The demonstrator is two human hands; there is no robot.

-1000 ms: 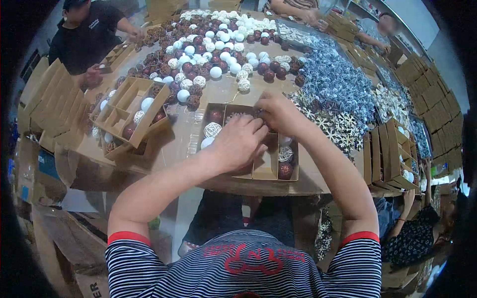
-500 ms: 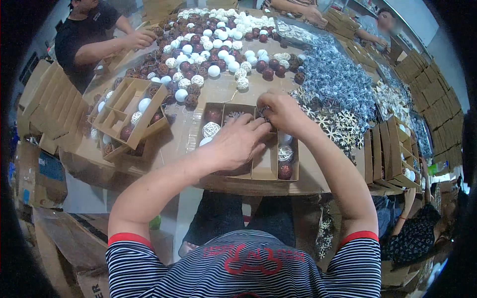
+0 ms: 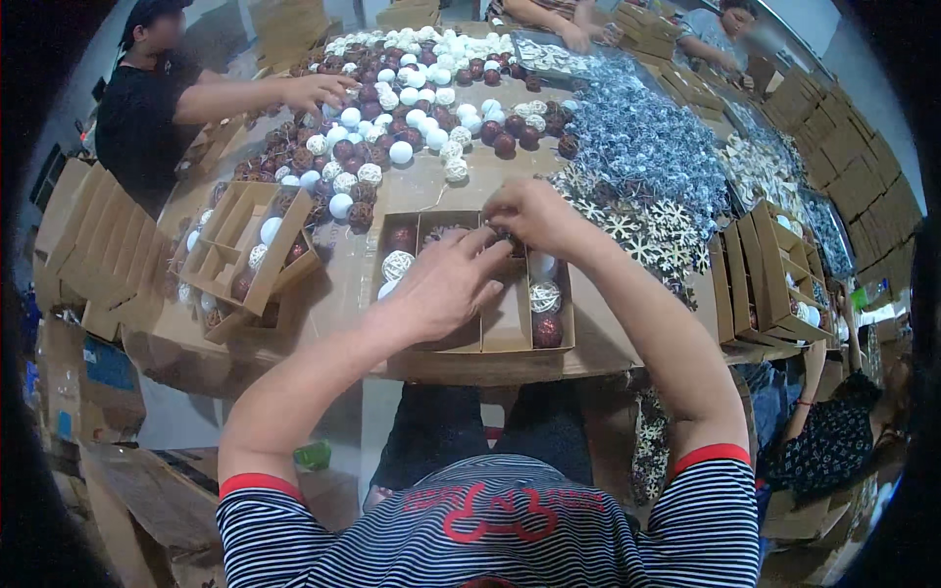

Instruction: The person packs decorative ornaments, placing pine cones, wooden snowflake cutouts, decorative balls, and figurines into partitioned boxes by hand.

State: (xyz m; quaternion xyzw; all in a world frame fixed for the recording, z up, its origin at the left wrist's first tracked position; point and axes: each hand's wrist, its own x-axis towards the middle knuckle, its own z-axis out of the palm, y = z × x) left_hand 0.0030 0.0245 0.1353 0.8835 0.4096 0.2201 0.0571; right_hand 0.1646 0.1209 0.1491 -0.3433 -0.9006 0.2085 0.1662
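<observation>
Fingers (image 3: pixel 487 238) of both hands pinch a small dark ornament (image 3: pixel 510 238).

probably a packing workshop: ornament balls (image 3: pixel 412 93) heaped, cardboard boxes (image 3: pixel 83 255) stacked.

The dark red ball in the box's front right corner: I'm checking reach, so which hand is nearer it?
Left. The left hand lies beside the dark red ball; the right hand is farther back over the box.
</observation>
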